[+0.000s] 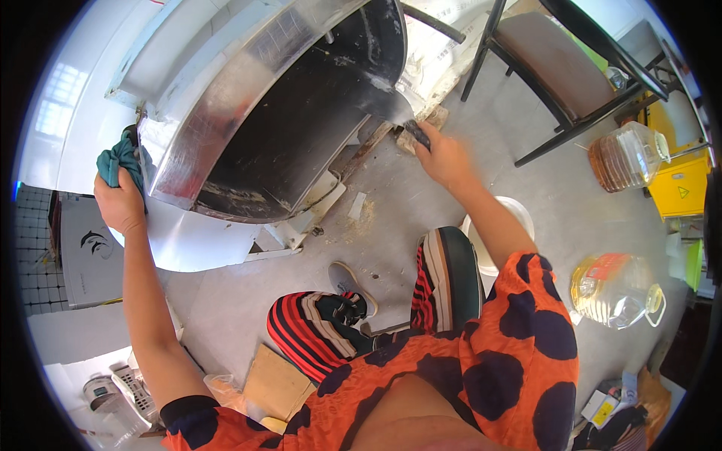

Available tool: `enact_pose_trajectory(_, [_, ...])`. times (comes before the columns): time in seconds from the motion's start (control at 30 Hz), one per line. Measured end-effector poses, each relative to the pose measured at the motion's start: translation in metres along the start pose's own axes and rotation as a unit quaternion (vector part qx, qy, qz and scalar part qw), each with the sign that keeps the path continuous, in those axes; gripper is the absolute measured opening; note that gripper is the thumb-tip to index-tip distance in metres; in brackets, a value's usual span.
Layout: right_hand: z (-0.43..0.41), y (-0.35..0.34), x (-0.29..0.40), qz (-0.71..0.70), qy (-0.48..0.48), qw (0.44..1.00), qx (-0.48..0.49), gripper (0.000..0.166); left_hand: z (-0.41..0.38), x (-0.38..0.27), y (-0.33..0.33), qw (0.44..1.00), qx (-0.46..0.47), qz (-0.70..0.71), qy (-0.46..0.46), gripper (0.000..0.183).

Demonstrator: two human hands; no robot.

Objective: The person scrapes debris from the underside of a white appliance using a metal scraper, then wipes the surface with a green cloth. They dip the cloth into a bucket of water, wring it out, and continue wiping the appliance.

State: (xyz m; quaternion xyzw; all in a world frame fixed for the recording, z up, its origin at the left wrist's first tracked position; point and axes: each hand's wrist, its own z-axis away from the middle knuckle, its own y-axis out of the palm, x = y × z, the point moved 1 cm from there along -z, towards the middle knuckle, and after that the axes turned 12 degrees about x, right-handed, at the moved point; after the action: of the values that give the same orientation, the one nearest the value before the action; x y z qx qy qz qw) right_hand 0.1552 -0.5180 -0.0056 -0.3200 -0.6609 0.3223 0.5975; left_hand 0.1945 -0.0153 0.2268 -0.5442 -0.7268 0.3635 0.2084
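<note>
My left hand [121,203] grips a bunched teal cloth [119,160] at the left end of a large, curved metal appliance part. A shiny metal band [225,104] runs along this part, and its broad black face [282,135] is scuffed and marked with pale residue. On the right, my right hand [448,160] holds a hand tool by its dark handle [418,135]. The tool's far end is blurred against the lower right edge of the black face, so I cannot tell whether it is a scraper or a brush.
Pale crumbs [364,217] lie on the grey floor below the part. A white bucket [522,211] stands beside my right knee. Farther right are a black-framed chair [555,62] and two plastic jugs, one with brown liquid [620,158], one with yellow [606,290]. Cardboard [278,380] lies lower left.
</note>
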Motion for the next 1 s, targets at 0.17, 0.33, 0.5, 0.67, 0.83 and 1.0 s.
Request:
enact_pose_trajectory(0.17, [0.039, 0.008, 0.004, -0.353, 0.157, 0.922, 0.024, 0.043, -0.001, 0.003, 0.000, 1.000, 0.007, 0.006, 0.008, 0.048])
enact_pose_trajectory(0.33, [0.079, -0.027, 0.041, -0.559, 0.143, 0.817, 0.000, 0.045, 0.002, -0.004, -0.002, 0.999, 0.014, 0.041, 0.009, 0.047])
enact_pose_trajectory(0.5, [0.110, -0.005, 0.053, -0.596, 0.165, 0.786, -0.002, 0.048, 0.023, -0.006, -0.002, 0.999, 0.041, 0.006, 0.032, 0.044])
enact_pose_trajectory(0.67, [0.118, 0.015, 0.066, -0.563, 0.144, 0.813, 0.018, 0.053, 0.073, -0.013, 0.003, 0.993, 0.088, 0.056, 0.063, 0.045])
enact_pose_trajectory(0.83, [0.126, 0.027, 0.094, -0.542, 0.137, 0.825, 0.077, 0.057, 0.105, 0.000, 0.037, 0.968, 0.059, 0.238, 0.054, 0.037])
enact_pose_trajectory(1.0, [0.147, 0.059, 0.090, -0.453, 0.113, 0.868, 0.168, 0.054, 0.156, -0.004, 0.040, 0.772, 0.215, 0.560, -0.212, 0.035])
